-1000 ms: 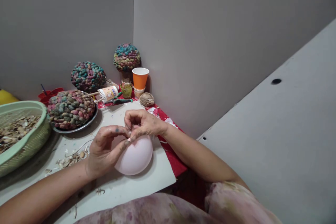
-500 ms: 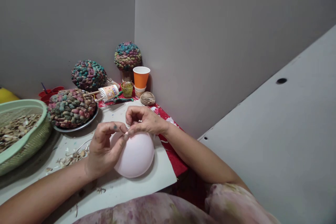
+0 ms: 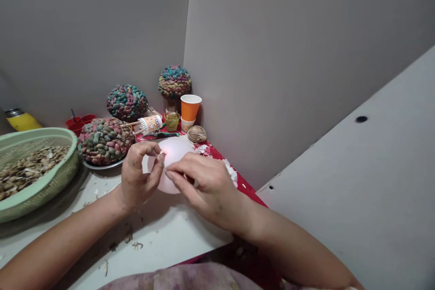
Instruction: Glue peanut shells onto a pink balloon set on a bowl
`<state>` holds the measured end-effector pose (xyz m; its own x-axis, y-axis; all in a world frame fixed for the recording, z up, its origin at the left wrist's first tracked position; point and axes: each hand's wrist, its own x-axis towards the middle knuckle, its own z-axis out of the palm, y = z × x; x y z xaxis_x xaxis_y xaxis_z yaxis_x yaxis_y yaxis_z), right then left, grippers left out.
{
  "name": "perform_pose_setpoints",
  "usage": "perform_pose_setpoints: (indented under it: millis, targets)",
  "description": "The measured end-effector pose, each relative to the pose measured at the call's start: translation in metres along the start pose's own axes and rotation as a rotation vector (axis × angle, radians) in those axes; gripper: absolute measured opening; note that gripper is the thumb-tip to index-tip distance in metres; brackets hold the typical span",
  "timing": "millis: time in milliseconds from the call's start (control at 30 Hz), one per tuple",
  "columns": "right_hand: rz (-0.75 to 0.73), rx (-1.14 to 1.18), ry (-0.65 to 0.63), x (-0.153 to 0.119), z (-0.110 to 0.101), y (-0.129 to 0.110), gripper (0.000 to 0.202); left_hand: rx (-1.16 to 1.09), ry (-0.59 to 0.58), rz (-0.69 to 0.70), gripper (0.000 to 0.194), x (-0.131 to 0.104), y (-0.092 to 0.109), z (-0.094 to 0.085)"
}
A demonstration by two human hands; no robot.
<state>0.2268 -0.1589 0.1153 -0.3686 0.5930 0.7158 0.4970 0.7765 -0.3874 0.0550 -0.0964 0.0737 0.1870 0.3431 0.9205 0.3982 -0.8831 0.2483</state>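
Note:
A pale pink balloon is behind and between my two hands, over the white board. My left hand pinches the balloon's small knotted neck between thumb and forefinger. Just right of it, my right hand has its thumb and forefinger pressed together close to the neck. Whatever lies between those right fingertips is too small to make out. The lower middle of the balloon is partly covered by my fingers.
A green basket of shells stands left, beside a colourful shell-covered ball on a metal dish. Behind are two more such balls, an orange cup, a twine ball and green-handled pliers. Walls rise behind and right.
The balloon has swung up and away, with its neck now facing me. My right hand has come nearer and lower, to the right of the neck. The view has shifted slightly.

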Motion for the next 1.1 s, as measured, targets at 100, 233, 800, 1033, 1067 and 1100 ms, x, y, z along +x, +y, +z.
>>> perform_pose_setpoints:
  millis: [100,233,800,1033,1067,1100]
  targets:
    - [0.123,0.019,0.037,0.001,0.015,0.007,0.014,0.053,-0.022,0.024,0.031,0.001,0.005,-0.001]
    - [0.248,0.043,0.082,0.001,0.026,0.015,0.014,0.001,-0.059,-0.074,0.025,0.000,0.009,-0.002]
    - [0.431,0.228,0.108,-0.028,0.033,0.029,0.016,-0.655,-0.370,-0.752,0.026,0.006,0.009,-0.001]
    - [0.473,0.332,0.132,-0.034,0.032,0.029,0.017,-0.743,-0.395,-0.855,0.026,0.004,0.007,0.000]
    - [0.474,0.336,0.132,-0.035,0.032,0.029,0.018,-0.732,-0.386,-0.848,0.026,0.005,0.007,0.001]
    - [0.477,0.338,0.134,-0.036,0.032,0.029,0.018,-0.716,-0.376,-0.838,0.026,0.005,0.007,0.001]
